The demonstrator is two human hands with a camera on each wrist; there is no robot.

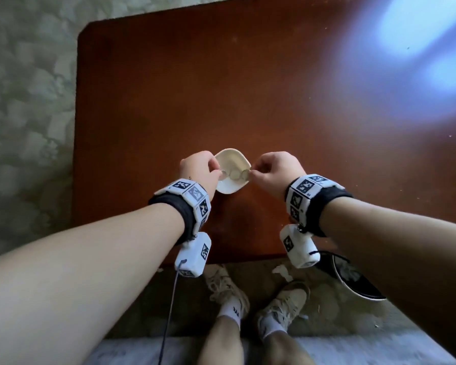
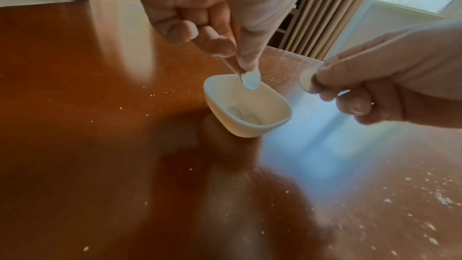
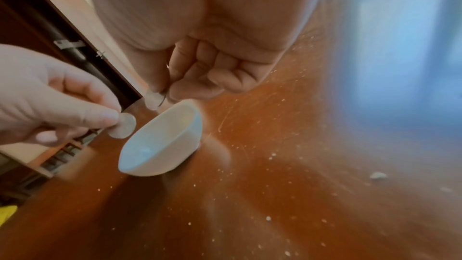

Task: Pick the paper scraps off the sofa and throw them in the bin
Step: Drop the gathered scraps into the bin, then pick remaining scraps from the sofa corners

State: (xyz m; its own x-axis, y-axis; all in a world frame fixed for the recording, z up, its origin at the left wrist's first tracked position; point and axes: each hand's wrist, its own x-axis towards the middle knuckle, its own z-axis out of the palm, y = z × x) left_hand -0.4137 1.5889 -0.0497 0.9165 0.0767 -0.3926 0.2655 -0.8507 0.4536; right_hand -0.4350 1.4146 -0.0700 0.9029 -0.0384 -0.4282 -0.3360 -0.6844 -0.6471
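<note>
No sofa shows clearly in any view. A small white bowl [image 1: 229, 158] stands on a red-brown table [image 1: 169, 101] with two silver coins [image 2: 235, 112] lying in it. My left hand [image 1: 217, 171] pinches a silver coin [image 2: 250, 80] just above the bowl's rim. My right hand [image 1: 252, 173] pinches another coin [image 3: 153, 100] at the opposite rim. A dark round bin [image 1: 353, 275] with pale scraps inside sits on the floor at the lower right, partly hidden by my right forearm. One white paper scrap [image 1: 282, 271] lies on the floor near it.
White crumbs and a small scrap [image 3: 378, 175] are scattered on the table to the right. My feet in beige shoes [image 1: 282, 304] stand on patterned carpet [image 1: 24, 127] below the table's near edge. A pale grey surface [image 1: 353, 349] runs along the bottom edge.
</note>
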